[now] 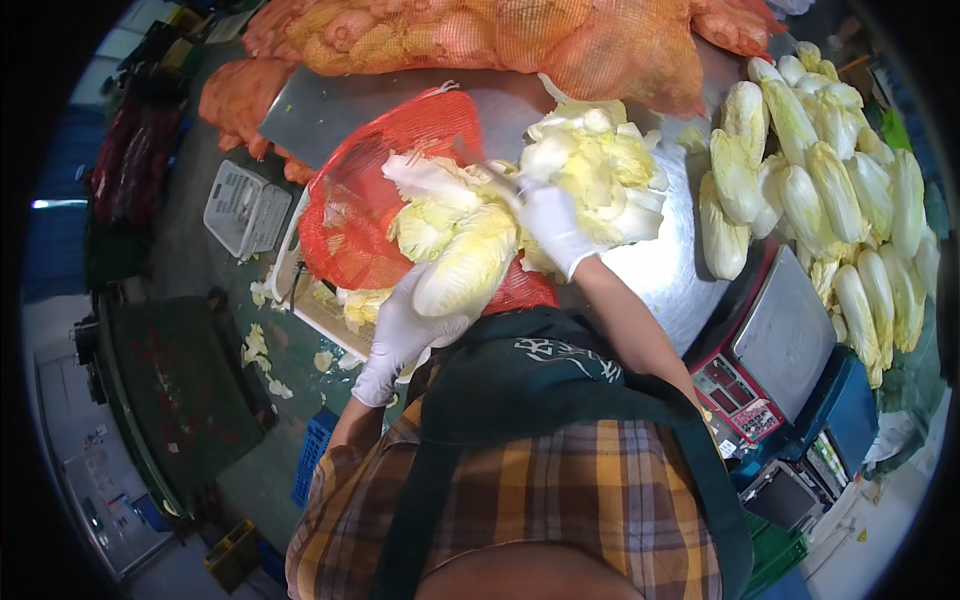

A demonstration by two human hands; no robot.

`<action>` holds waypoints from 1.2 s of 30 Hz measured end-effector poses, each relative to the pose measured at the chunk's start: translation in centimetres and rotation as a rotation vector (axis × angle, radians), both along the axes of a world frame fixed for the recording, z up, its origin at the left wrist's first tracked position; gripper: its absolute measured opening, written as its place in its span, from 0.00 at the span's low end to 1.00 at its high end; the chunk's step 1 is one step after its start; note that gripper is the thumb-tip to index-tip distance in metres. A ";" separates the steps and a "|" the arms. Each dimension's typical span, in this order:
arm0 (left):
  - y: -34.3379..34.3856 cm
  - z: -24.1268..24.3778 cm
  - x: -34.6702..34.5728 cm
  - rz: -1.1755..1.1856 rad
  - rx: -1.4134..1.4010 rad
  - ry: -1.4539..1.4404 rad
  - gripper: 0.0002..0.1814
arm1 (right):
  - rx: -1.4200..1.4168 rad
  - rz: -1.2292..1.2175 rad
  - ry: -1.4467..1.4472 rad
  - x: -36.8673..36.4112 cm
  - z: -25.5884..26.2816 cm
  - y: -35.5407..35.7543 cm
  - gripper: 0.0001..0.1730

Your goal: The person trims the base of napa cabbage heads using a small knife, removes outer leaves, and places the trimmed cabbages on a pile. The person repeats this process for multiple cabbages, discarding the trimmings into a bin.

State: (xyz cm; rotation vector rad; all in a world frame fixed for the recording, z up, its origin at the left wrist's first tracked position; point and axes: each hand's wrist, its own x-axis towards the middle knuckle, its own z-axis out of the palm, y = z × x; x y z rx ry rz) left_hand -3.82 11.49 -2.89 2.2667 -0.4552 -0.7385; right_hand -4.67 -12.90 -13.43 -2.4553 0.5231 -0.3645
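Note:
My left hand, in a white glove, grips the lower end of a pale yellow napa cabbage in front of my apron. My right hand, gloved too, is closed around what looks like a knife, blurred by motion. Its blade points up and left, over loose outer leaves at the cabbage's far end. Beneath them a red mesh bag lies spread out. Just beyond my right hand is a heap of cut cabbage leaves.
Filled orange mesh sacks line the far side of the metal table. Trimmed napa cabbages are piled at right, beside a red scale. A white plastic basket and leaf scraps are on the floor at left.

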 end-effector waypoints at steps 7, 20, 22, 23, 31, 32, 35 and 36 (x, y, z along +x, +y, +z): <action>3.2 0.6 0.3 0.283 -0.614 0.484 0.37 | -0.016 -0.195 0.137 -0.5 -1.5 -4.4 0.23; 0.1 2.1 1.1 0.116 -0.512 0.291 0.39 | 0.273 0.372 -0.320 -6.0 8.0 0.9 0.24; 0.2 1.7 1.0 0.072 -0.469 0.223 0.40 | 0.230 0.383 -0.236 -6.4 7.5 0.8 0.23; 0.0 1.8 0.9 0.061 -0.429 0.204 0.40 | 0.196 0.363 -0.255 -6.4 7.0 0.9 0.21; -0.4 2.5 0.9 -0.070 -0.150 -0.081 0.45 | -0.044 0.162 -0.253 -4.5 1.6 -1.4 0.09; -0.3 2.3 0.7 -0.080 -0.113 -0.120 0.45 | -0.027 0.055 -0.174 -4.3 0.9 -2.5 0.09; -0.1 1.9 0.3 -0.098 -0.012 -0.230 0.45 | 0.205 -0.069 -0.011 -4.1 2.4 -3.8 0.19; -0.2 1.8 0.3 -0.112 0.009 -0.253 0.44 | 0.289 -0.028 -0.036 -4.6 4.1 -3.2 0.23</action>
